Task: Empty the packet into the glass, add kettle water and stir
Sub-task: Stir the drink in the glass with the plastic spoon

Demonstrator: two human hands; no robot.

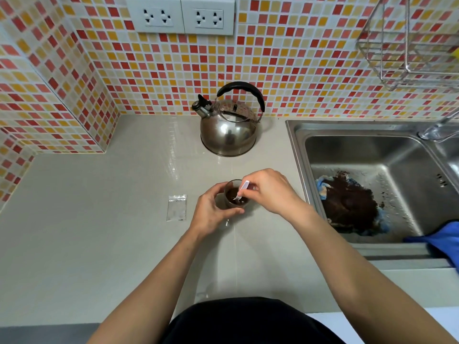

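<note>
Stirring looks to be the step in hand: the small clear drinking glass is already holding a dark brown liquid, and the flat, clear plastic packet is lying spent on the grey countertop just left of the glass, so I am judging the emptying and the pouring as done. The rounded stainless steel kettle with the black arched handle is standing upright behind the glass, well apart from it, against the mosaic wall. Only the mixing seems to be left.

The left hand is wrapping around the near and left side of the glass, thumb and fingers curling against its wall and steadying it on the counter. The right hand is hovering over the right of the glass, wrist bent down, fingertips pinching the top of a thin white stirrer whose lower end is dipping into the liquid.
</note>
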